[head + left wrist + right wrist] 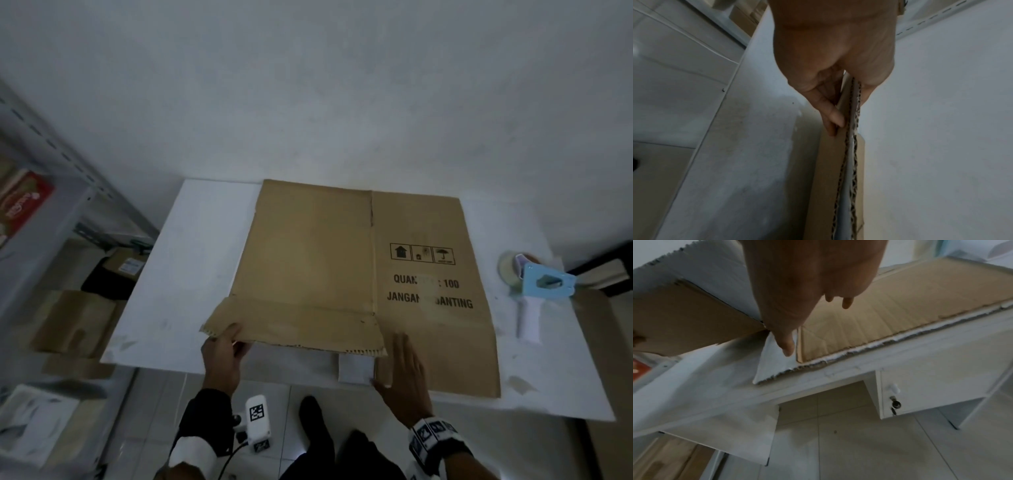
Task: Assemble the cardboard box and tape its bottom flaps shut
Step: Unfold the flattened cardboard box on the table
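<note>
A flattened brown cardboard box [329, 253] with black print lies on the white table [191, 246]. Its near left flap [294, 325] is lifted off the table. My left hand [224, 356] pinches that flap at its left corner, thumb on top; in the left wrist view the fingers [830, 113] press the flap's corrugated edge [851, 146]. My right hand [404, 370] lies flat with straight fingers on the near right flap [890, 318]. A tape dispenser [534, 291] with a white handle rests at the table's right side, apart from both hands.
A metal shelf rack [51, 192] with a red package stands to the left. Flat cardboard pieces [72, 322] lean on the floor beside the table. Below the table's front edge hangs a locked drawer [920, 394]. A wall runs behind the table.
</note>
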